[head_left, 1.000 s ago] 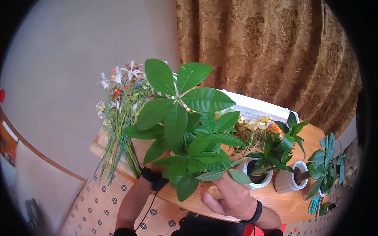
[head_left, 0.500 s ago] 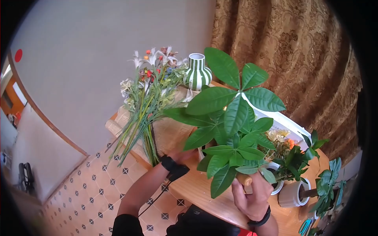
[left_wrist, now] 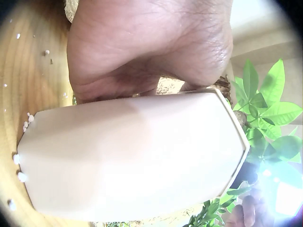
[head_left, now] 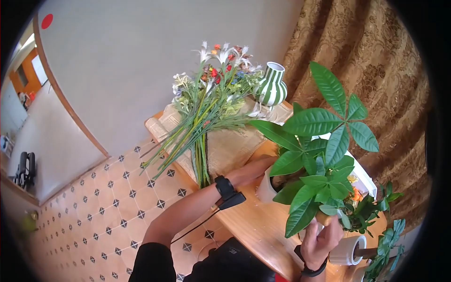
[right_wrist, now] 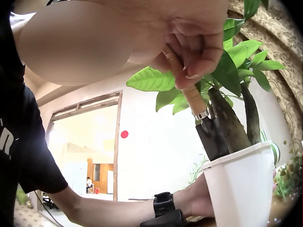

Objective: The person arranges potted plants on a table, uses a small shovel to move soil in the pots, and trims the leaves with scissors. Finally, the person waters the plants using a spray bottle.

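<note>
A potted plant [head_left: 314,121] with broad green leaves stands near the table's front edge, its thick brown trunks [right_wrist: 229,120] rising from a white angular flowerpot [right_wrist: 239,184]. My left hand [left_wrist: 151,42] holds the pot's side, with the fingers partly hidden behind it. In the right wrist view, my right hand [right_wrist: 194,56] grips the wooden handle of a small trowel [right_wrist: 194,99]. The trowel's dark blade points down inside the pot rim, beside the trunks. Leaves cover most of the pot in the head view, where my right hand [head_left: 322,239] is at the handle's end.
A bundle of long-stemmed flowers [head_left: 202,103] lies across brown paper [head_left: 230,148] at the table's left. Behind it stands a green-and-white striped vase [head_left: 272,87]. Another white pot [head_left: 345,251] with a plant is at the right. Small white grains [left_wrist: 22,177] lie by the held pot.
The head view has swung left, so the plant and hands appear farther right and the vase shows fully. Both hands stay at the pot, the right one on the trowel.
</note>
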Tool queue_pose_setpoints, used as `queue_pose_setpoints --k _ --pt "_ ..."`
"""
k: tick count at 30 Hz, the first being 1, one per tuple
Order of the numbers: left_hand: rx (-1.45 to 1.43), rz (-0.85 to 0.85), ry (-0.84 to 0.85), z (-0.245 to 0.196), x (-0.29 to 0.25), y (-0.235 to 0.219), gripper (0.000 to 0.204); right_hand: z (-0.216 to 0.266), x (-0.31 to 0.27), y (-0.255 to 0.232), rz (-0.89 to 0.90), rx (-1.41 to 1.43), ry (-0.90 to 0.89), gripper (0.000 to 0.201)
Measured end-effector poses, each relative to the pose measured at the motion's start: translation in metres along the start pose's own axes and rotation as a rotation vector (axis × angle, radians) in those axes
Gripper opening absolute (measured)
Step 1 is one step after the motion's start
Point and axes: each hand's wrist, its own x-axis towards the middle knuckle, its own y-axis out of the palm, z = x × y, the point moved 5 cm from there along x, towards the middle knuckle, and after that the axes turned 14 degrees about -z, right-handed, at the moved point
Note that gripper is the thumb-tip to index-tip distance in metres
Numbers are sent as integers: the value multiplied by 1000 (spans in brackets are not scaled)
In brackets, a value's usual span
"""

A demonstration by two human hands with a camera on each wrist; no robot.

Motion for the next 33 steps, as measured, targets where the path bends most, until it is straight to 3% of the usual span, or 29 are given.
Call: queue_pose_setpoints --k 2,3,7,10,14,18,21,24,27,30,33 --pt "81 -12 21 -13 -5 -1 47 -12 -10 -4 -11 132 213 24" --pt "102 -5 28 -13 -6 -1 47 -15 -13 -2 -82 120 157 28" --pt "98 -5 33 -8 -2 0 48 -18 -13 -6 -43 92 194 24" --pt "-4 -2 -9 15 9 -1 49 -7 -4 -4 14 -37 -7 23" --pt "-178 114 -20 56 29 -4 50 1 3 -4 29 22 -61 32" --pt "509 69 334 82 24 -36 46 3 3 -8 100 49 -81 32" --pt "713 55 449 103 26 -52 48 3 2 -6 133 163 -142 37" --pt "793 29 438 112 23 -55 50 1 1 -7 179 123 -129 38" --pt "383 -12 144 54 4 -32 50 -7 -8 -4 174 103 -141 39" --pt "481 159 369 47 1 -31 50 -7 -6 -9 132 75 -150 37" --pt "457 175 344 48 -1 -35 50 -12 -10 -9 179 114 -123 37"
